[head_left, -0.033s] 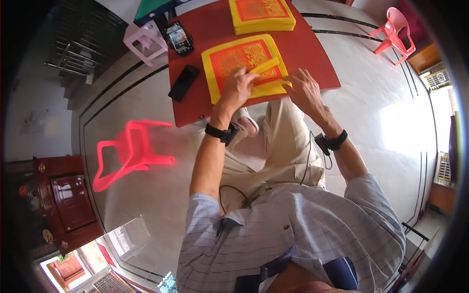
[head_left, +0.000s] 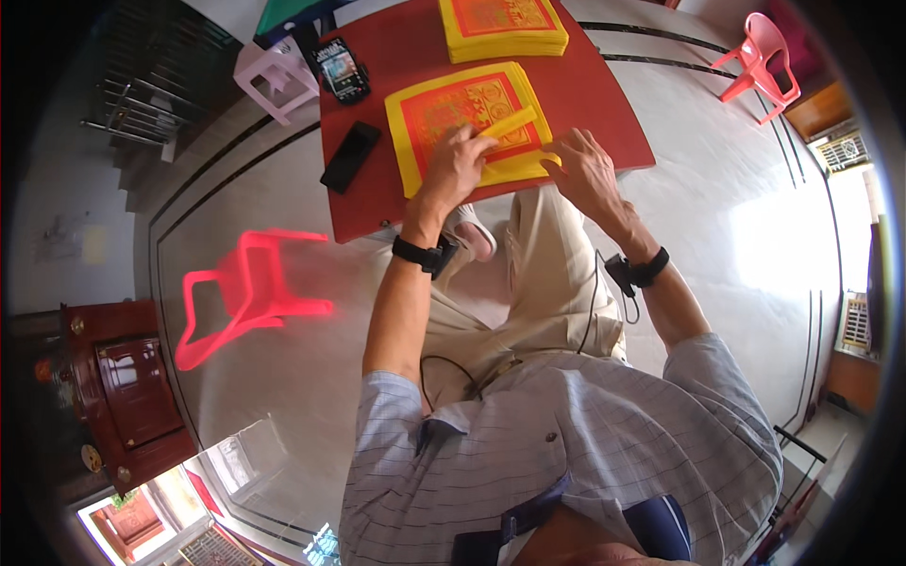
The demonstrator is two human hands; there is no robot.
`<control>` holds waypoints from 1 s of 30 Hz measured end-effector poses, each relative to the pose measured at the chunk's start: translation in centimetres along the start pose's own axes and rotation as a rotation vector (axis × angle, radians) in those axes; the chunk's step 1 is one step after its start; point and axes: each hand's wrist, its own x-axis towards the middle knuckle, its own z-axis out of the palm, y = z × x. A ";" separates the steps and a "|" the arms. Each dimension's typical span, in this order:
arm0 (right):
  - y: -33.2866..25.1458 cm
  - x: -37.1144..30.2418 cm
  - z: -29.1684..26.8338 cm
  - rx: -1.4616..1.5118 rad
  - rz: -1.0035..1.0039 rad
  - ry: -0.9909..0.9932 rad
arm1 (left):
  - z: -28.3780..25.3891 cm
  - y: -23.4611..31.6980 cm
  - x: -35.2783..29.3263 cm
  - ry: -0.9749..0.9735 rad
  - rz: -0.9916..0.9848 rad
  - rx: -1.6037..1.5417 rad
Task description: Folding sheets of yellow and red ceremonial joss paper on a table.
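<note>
A stack of yellow joss paper [head_left: 406, 123], printed with a red panel and ornate figures, lies near the front edge of the red table [head_left: 613, 113]. The top sheet's near edge is folded up, and a narrow yellow flap [head_left: 510, 123] slants across the print. My left hand [head_left: 455, 168] is closed at the fold's left side, its thumb and fingers pinching the sheet. On the right, my right hand [head_left: 587, 170] has thumb and fingertips pinched at the sheet's near right corner. The fingers partly cover what they grip.
A thicker stack of the same paper [head_left: 505, 42] stands at the table's far side. To the left lie a black phone [head_left: 350, 158] and a device with a lit screen [head_left: 342, 71]. A pink chair [head_left: 255, 283] stands left, another chair [head_left: 763, 66] far right, a pale stool [head_left: 278, 80] behind.
The whole view shifts very slightly to the left and up. Both hands keep their hold on the sheet with no clear movement.
</note>
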 end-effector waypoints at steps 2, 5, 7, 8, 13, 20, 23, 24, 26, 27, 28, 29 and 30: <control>-0.3 0.6 0.1 0.024 -0.050 0.001 | 0.1 -0.1 0.0 -0.009 0.000 0.003; -0.6 0.6 0.6 -0.012 -0.083 -0.043 | 0.4 -0.2 -0.1 -0.004 0.001 -0.024; -0.7 0.7 1.3 -0.008 -0.088 -0.068 | 0.4 -0.3 -0.1 -0.013 -0.005 -0.025; -1.1 0.8 1.5 -0.016 -0.116 -0.061 | 0.5 -0.3 -0.2 -0.001 0.003 -0.018; -2.3 1.8 2.7 -0.013 -0.168 -0.071 | 0.6 -0.3 -0.3 0.033 0.014 -0.004; -3.0 3.2 3.7 0.030 -0.207 -0.067 | 0.5 -0.2 -0.3 0.037 0.007 0.005; -2.9 3.4 3.9 0.034 -0.220 -0.068 | 0.4 0.0 -0.3 0.052 0.008 -0.013; -3.0 3.6 4.0 0.042 -0.223 -0.074 | 0.2 0.0 -0.3 0.060 0.010 -0.030; -3.1 3.5 3.7 0.043 -0.229 -0.076 | 0.4 -0.1 -0.4 0.084 0.032 -0.018; -3.3 3.5 3.6 0.040 -0.227 -0.081 | 0.5 0.1 -0.5 0.078 0.009 -0.038; -3.5 3.4 3.5 0.033 -0.252 -0.041 | 0.4 0.1 -0.5 0.097 0.033 -0.020; -3.3 3.3 3.6 0.036 -0.261 -0.036 | 0.5 0.2 -0.5 0.098 0.032 -0.025; -3.0 3.3 3.8 0.026 -0.263 -0.053 | 0.6 0.4 -0.4 0.103 0.038 -0.019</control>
